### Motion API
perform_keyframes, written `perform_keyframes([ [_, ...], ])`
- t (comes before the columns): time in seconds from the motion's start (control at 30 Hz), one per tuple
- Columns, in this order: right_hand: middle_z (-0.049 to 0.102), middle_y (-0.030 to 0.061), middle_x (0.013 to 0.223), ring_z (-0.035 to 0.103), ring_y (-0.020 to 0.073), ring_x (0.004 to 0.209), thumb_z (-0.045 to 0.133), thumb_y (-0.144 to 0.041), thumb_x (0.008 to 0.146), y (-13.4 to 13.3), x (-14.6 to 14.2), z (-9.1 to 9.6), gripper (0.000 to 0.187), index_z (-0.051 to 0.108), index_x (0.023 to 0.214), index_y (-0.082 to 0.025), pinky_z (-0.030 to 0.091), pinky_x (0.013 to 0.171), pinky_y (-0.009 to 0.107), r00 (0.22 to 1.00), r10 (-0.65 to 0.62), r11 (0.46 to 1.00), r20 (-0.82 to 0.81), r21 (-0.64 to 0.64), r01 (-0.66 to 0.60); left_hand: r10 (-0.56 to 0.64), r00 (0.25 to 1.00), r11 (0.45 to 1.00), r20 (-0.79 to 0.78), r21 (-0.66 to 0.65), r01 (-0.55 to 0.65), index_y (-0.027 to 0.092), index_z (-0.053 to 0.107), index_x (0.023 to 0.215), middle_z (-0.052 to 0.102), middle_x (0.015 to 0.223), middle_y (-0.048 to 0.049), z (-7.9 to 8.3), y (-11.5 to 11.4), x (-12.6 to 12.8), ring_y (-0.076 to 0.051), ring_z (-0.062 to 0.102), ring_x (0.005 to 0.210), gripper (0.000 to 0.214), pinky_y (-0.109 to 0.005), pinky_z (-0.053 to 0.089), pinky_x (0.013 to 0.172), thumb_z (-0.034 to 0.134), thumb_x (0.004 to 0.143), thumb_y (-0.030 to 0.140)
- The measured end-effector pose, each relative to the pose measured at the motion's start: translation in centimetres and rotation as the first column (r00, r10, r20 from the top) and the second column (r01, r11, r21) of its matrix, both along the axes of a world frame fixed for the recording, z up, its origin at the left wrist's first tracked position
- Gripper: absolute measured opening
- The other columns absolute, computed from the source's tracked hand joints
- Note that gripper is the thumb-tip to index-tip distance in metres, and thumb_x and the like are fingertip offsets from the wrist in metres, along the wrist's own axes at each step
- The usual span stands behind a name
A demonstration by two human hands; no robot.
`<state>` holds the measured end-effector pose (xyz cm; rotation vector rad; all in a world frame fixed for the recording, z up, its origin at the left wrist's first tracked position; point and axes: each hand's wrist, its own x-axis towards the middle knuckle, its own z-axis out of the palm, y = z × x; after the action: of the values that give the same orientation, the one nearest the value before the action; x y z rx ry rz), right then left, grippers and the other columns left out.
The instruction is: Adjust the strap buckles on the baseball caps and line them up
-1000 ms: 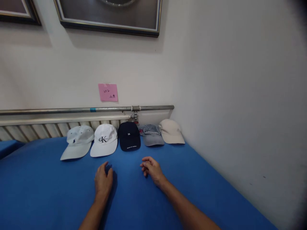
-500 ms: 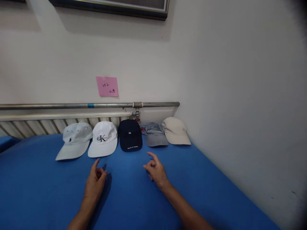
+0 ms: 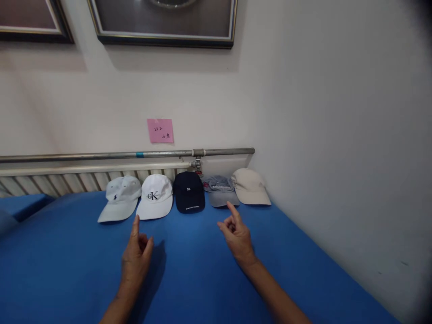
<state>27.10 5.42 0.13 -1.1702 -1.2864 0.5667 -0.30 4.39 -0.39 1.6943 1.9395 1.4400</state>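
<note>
Several baseball caps stand in a row: a pale blue cap (image 3: 123, 192), a white cap (image 3: 155, 203) with black letters, a navy cap (image 3: 189, 198), a faded grey-blue cap (image 3: 219, 185) and a beige cap (image 3: 251, 189). My left hand (image 3: 137, 256) hovers before the white cap, index finger stretched out near its brim and other fingers curled, thumb apart. Before the grey-blue cap is my right hand (image 3: 238, 234), index finger extended and its tip overlapping the brim in view; I cannot tell whether it touches. Both hands hold nothing and count as open.
The caps lie on a blue surface (image 3: 189, 274) against the wall. Behind them run a metal pipe (image 3: 84, 156) and a white radiator (image 3: 74, 183), with a valve (image 3: 198, 164). A pink note (image 3: 160, 131) and a framed picture (image 3: 165, 40) are above. A wall (image 3: 337, 135) borders the right.
The view has tilted up and turned slightly left, showing more of the frames. My right hand has moved right and closer to the grey-blue cap; my left index finger has straightened towards the white brim.
</note>
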Motion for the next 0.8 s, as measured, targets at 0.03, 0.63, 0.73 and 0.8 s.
perform_keyframes([
  [0.03, 0.047, -0.0061, 0.066, 0.041, 0.01, 0.054, 0.059, -0.026, 0.079, -0.2, 0.0, 0.1, 0.063, 0.042, 0.14, -0.023, 0.042, 0.06, 0.024, 1.0, -0.006, 1.0, 0.0, 0.005, 0.006, 0.009, 1.0, 1.0, -0.009, 0.006, -0.009, 0.016, 0.023, 0.151, 0.053, 0.07, 0.0027, 0.2, -0.1, 0.0, -0.018, 0.053, 0.059, 0.085, -0.031, 0.046, 0.062, 0.049, 0.076, 0.047],
  [0.63, 0.047, -0.0068, 0.065, 0.042, 0.0101, 0.053, 0.061, -0.021, 0.075, -0.1, 0.2, 0.1, 0.068, 0.043, 0.141, -0.027, 0.041, 0.058, 0.024, 0.999, -0.016, 0.999, -0.033, -0.032, 0.015, 0.025, 0.998, 0.996, -0.055, -0.09, -0.03, 0.021, 0.022, 0.151, 0.057, 0.071, 0.0017, 0.7, -0.5, 0.9, -0.022, 0.057, 0.061, 0.096, -0.033, 0.048, 0.057, 0.052, 0.065, 0.049],
  [0.73, 0.047, -0.0082, 0.062, 0.042, 0.0096, 0.053, 0.066, -0.018, 0.07, 0.4, 0.4, -0.2, 0.07, 0.048, 0.137, -0.027, 0.041, 0.058, 0.023, 0.982, -0.02, 0.996, -0.189, -0.088, 0.003, -0.013, 0.998, 0.988, -0.065, -0.153, 0.003, 0.022, 0.026, 0.15, 0.059, 0.072, 0.001, 0.2, -0.1, 0.8, -0.024, 0.059, 0.063, 0.095, -0.034, 0.048, 0.058, 0.052, 0.064, 0.051],
  [0.8, 0.047, -0.0087, 0.06, 0.043, 0.0096, 0.051, 0.069, -0.02, 0.068, 1.1, 1.3, -0.8, 0.064, 0.053, 0.129, -0.026, 0.04, 0.053, 0.022, 0.923, -0.068, 0.988, -0.378, -0.152, 0.01, -0.043, 0.997, 0.98, -0.063, -0.194, 0.03, 0.023, 0.031, 0.149, 0.061, 0.074, -0.0001, -0.2, 0.2, 0.6, -0.025, 0.06, 0.065, 0.093, -0.035, 0.048, 0.059, 0.052, 0.063, 0.053],
])
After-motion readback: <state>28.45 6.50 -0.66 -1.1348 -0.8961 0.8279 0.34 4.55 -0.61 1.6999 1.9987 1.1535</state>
